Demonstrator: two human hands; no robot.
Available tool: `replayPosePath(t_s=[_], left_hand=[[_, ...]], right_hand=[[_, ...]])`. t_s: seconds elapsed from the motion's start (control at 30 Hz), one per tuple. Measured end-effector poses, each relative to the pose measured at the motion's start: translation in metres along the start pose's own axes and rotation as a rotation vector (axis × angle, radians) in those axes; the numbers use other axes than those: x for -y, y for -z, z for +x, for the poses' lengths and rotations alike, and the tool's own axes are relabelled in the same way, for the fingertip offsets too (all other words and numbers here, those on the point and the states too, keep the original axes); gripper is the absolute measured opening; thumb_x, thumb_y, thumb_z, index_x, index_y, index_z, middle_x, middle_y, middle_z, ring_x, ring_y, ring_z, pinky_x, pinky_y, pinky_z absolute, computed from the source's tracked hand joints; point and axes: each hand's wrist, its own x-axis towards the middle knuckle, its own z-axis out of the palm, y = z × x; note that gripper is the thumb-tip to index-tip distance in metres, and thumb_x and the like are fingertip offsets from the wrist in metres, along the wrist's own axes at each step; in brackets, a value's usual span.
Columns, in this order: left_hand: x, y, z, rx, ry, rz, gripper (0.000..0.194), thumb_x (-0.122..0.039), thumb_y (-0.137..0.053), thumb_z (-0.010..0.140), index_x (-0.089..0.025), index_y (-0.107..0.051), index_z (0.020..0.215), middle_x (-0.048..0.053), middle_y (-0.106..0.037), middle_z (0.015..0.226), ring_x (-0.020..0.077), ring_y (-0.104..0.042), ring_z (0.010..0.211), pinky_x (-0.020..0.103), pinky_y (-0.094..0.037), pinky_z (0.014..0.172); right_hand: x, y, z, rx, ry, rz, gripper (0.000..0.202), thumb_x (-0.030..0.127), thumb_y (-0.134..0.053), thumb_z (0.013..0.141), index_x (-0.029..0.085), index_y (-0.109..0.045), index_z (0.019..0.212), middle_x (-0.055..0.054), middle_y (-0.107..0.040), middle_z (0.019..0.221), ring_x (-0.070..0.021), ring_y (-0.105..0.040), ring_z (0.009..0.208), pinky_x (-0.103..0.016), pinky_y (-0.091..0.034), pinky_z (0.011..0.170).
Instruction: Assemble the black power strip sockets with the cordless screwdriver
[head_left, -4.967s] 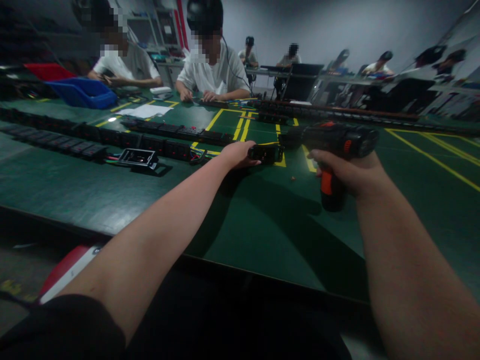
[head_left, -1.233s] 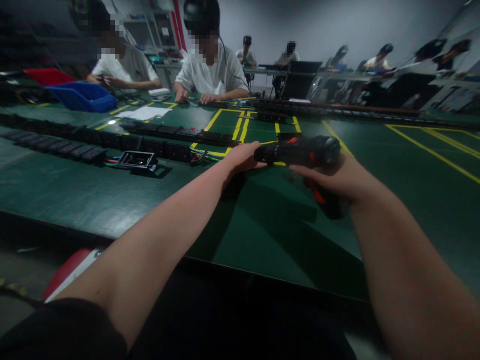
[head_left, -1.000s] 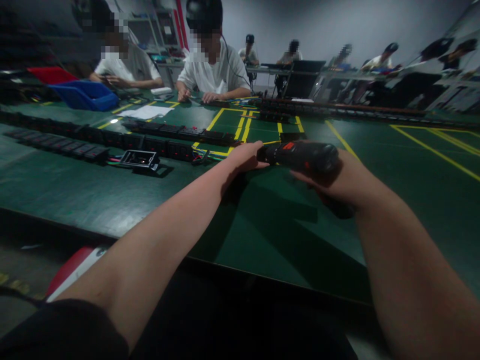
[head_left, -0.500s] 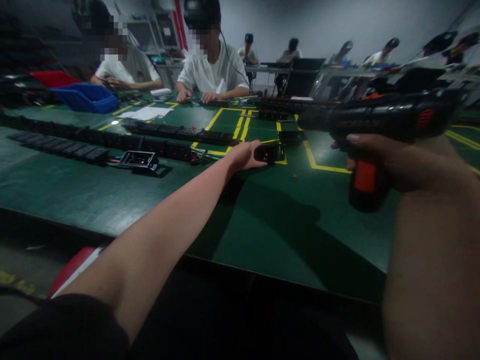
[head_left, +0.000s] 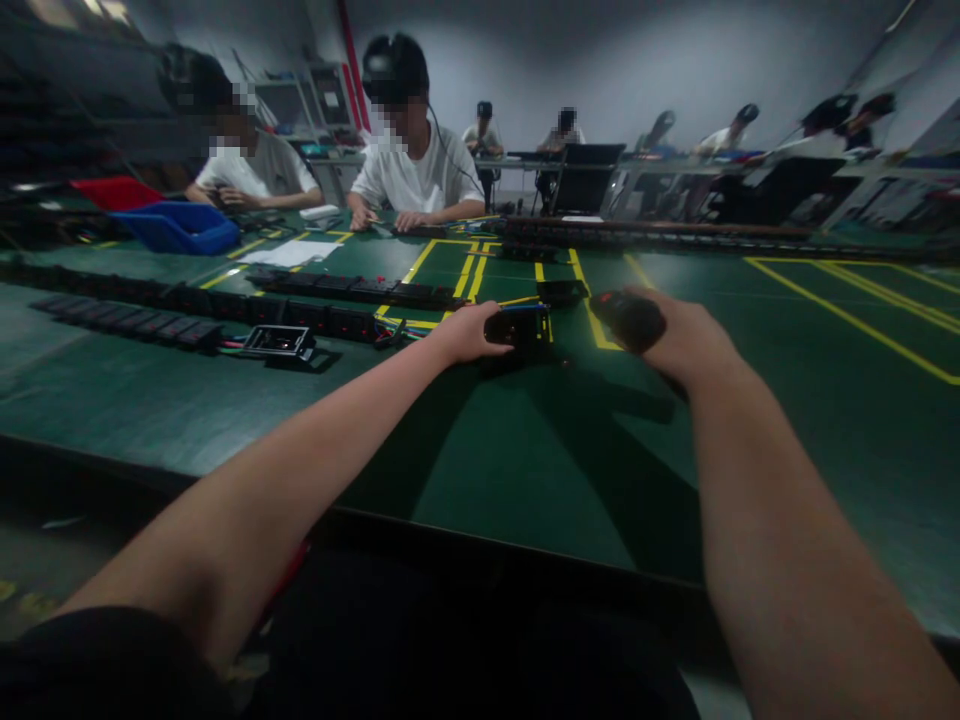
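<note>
My left hand (head_left: 474,334) is closed on a small black module (head_left: 521,326) with wires, low over the green table. To its right, my right hand (head_left: 679,338) is wrapped round a black power tool (head_left: 634,320), which lies low near the tabletop and is partly hidden by the hand. Just behind the held module sits another dark piece (head_left: 561,292). A long black strip of modules (head_left: 300,318) reaches leftward from my left hand, with coloured wires at its end. Nearer the front edge is a framed module (head_left: 279,342) wired to a second black strip (head_left: 127,320).
Blue bin (head_left: 176,228) and red bin (head_left: 120,193) stand at the back left beside white paper (head_left: 289,253). Two people sit across the green table (head_left: 480,450), and others work farther back. Yellow tape marks the tabletop. More long strips (head_left: 660,238) lie along the far edge.
My right hand has swung the power tool down and left, from raised at the right to beside the held module. My left hand keeps its hold. The camera view has shifted slightly.
</note>
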Motion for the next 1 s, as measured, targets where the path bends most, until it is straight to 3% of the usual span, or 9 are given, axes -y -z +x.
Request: replayPosePath(t_s=[0.1,0.17,0.27,0.33,0.47,0.6,0.73,0.83,1.0], left_hand=[[-0.007,0.007,-0.016,0.023,-0.035,-0.039,0.057,-0.048,-0.077,0.079,-0.019,-0.065,0.127,0.012,-0.074,0.122,0.0261,-0.069,0.112,0.039,-0.054,0.096],[-0.012,0.010,-0.028,0.038,-0.006,-0.044,0.056,-0.049,-0.077,0.079,-0.019,-0.065,0.125,0.012,-0.074,0.120,0.0259,-0.071,0.108,0.038,-0.056,0.093],[-0.017,0.010,-0.040,0.045,0.016,-0.042,0.056,-0.051,-0.077,0.080,-0.019,-0.063,0.123,0.013,-0.074,0.121,0.0263,-0.071,0.107,0.038,-0.056,0.090],[-0.019,0.007,-0.043,0.067,0.006,-0.016,0.057,-0.051,-0.076,0.080,-0.020,-0.062,0.125,0.013,-0.074,0.121,0.0278,-0.071,0.106,0.039,-0.056,0.088],[-0.018,-0.001,-0.041,0.080,0.008,0.031,0.059,-0.052,-0.075,0.081,-0.020,-0.061,0.128,0.013,-0.074,0.123,0.0305,-0.071,0.109,0.041,-0.055,0.089],[-0.014,-0.008,-0.035,0.062,0.007,-0.012,0.070,-0.051,-0.076,0.081,-0.023,-0.055,0.142,0.013,-0.069,0.134,0.0307,-0.069,0.116,0.042,-0.055,0.097],[-0.021,-0.010,-0.032,0.004,-0.059,0.001,0.083,-0.054,-0.074,0.082,-0.018,-0.047,0.153,0.017,-0.059,0.148,0.0335,-0.059,0.133,0.046,-0.047,0.113],[-0.042,-0.011,-0.027,-0.089,-0.169,0.095,0.071,-0.051,-0.065,0.090,-0.020,-0.050,0.152,0.017,-0.050,0.158,0.0348,-0.046,0.146,0.052,-0.037,0.121],[-0.086,-0.026,-0.006,-0.015,-0.288,0.286,0.042,-0.036,-0.049,0.101,-0.022,-0.067,0.135,0.014,-0.067,0.138,0.0332,-0.050,0.139,0.060,-0.030,0.121]], right_hand=[[-0.006,-0.007,0.001,-0.046,-0.011,0.099,0.075,0.038,-0.084,0.073,0.023,-0.066,0.144,-0.016,-0.073,0.128,-0.0412,-0.067,0.122,-0.061,-0.051,0.104],[-0.006,-0.010,0.000,-0.098,-0.062,0.211,0.068,0.038,-0.087,0.069,0.022,-0.071,0.133,-0.014,-0.076,0.118,-0.0381,-0.071,0.112,-0.058,-0.054,0.100],[0.004,-0.008,0.000,-0.132,-0.291,0.441,0.050,0.035,-0.088,0.067,0.019,-0.076,0.113,-0.011,-0.077,0.095,-0.0291,-0.073,0.083,-0.047,-0.061,0.079],[0.014,-0.002,0.000,-0.147,-0.405,0.655,0.037,0.029,-0.084,0.071,0.018,-0.074,0.106,-0.007,-0.075,0.083,-0.0210,-0.067,0.065,-0.039,-0.058,0.065],[0.030,0.015,-0.008,-0.245,-0.357,1.090,0.022,0.018,-0.078,0.077,0.016,-0.069,0.097,-0.001,-0.068,0.070,-0.0134,-0.058,0.056,-0.029,-0.049,0.052],[0.036,0.029,-0.044,-0.265,-0.348,1.242,0.031,0.021,-0.082,0.074,0.016,-0.068,0.100,-0.003,-0.072,0.072,-0.0129,-0.059,0.051,-0.025,-0.047,0.046],[0.036,0.028,-0.097,-0.269,-0.361,1.298,0.048,0.031,-0.089,0.068,0.018,-0.067,0.109,-0.003,-0.074,0.077,-0.0146,-0.061,0.047,-0.025,-0.049,0.043],[0.040,0.027,-0.133,-0.265,-0.377,1.336,0.056,0.034,-0.089,0.069,0.023,-0.065,0.119,-0.001,-0.074,0.078,-0.0143,-0.062,0.049,-0.025,-0.052,0.046],[0.058,0.039,-0.182,-0.227,-0.423,1.395,0.045,0.040,-0.085,0.075,0.022,-0.065,0.112,-0.001,-0.072,0.083,-0.0126,-0.061,0.051,-0.023,-0.047,0.043]])
